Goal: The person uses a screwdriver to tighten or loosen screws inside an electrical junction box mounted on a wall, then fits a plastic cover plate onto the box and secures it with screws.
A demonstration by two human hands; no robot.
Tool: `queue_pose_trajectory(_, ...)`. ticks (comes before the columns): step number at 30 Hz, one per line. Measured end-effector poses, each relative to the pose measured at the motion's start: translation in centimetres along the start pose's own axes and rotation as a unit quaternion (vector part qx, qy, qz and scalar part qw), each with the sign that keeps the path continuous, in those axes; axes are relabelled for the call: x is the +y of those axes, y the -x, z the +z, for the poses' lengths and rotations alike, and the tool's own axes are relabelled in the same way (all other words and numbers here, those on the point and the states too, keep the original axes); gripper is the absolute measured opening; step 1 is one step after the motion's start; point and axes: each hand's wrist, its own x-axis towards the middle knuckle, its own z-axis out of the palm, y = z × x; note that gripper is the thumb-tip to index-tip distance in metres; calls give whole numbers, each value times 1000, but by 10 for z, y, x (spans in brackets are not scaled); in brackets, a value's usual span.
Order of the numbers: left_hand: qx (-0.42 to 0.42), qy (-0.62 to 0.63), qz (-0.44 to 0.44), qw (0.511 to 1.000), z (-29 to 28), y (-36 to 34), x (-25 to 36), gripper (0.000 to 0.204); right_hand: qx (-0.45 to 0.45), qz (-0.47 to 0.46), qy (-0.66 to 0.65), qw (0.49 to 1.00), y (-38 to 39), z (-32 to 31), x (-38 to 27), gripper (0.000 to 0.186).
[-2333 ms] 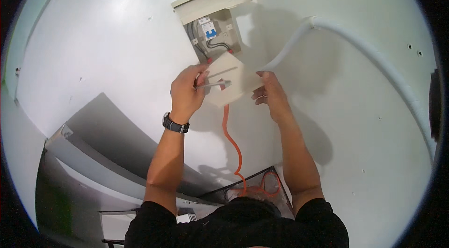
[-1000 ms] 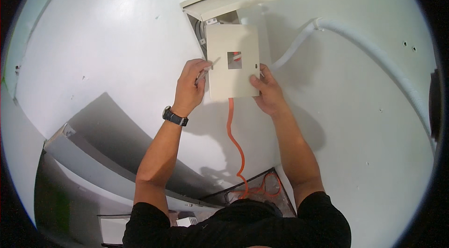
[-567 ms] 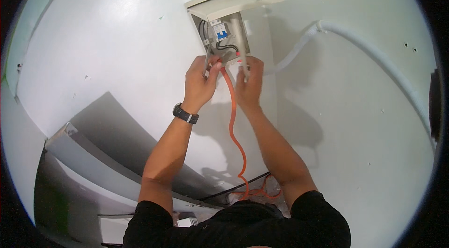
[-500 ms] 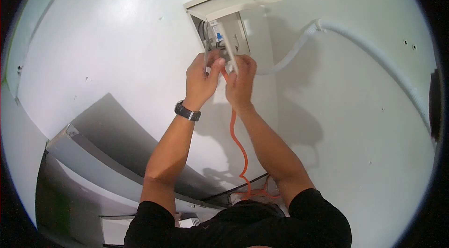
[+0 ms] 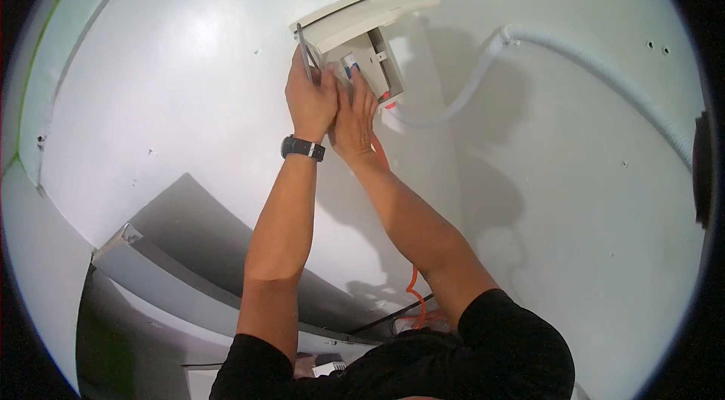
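High on the white wall, a cream electrical box (image 5: 391,60) has its lid (image 5: 362,21) swung up. Inside, a cream inner cover (image 5: 368,60) surrounds a white circuit breaker with a blue switch (image 5: 350,66). My left hand (image 5: 310,102) is closed at the box's left edge around a thin grey strip-like piece (image 5: 303,49), whose exact kind I cannot make out. Against the lower part of the inner cover, my right hand (image 5: 355,115) lies with its fingers stretched out beside the breaker. An orange cable (image 5: 380,149) hangs below the box, partly behind my right forearm.
White corrugated conduit (image 5: 604,87) runs from near the box's lower right across the right wall. A dark object (image 5: 702,170) sits at the far right edge. At lower left, a long grey ledge (image 5: 170,272) slants below the box. My left wrist bears a black watch (image 5: 303,147).
The inner cover has gone from tilted outward to lying across the box front. My right hand has shifted left from its edge onto its face. The grey strip now points up by the lid.
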Motion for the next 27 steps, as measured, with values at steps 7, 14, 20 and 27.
queue_pose_trajectory(7,-6,40,-40,998,1,5,4,56,-33,-32,46,998,1,-12,6,62)
queue_pose_trajectory(14,40,-119,-9,992,14,-5,-27,60,-99,-58,29,993,-3,-6,29,64)
queue_pose_trajectory(20,20,-31,-51,998,19,-15,-34,65,-114,-60,18,992,-9,-9,35,65)
queue_pose_trajectory(27,21,-6,-47,999,25,-21,-50,68,-76,-31,-62,995,-23,-16,40,52)
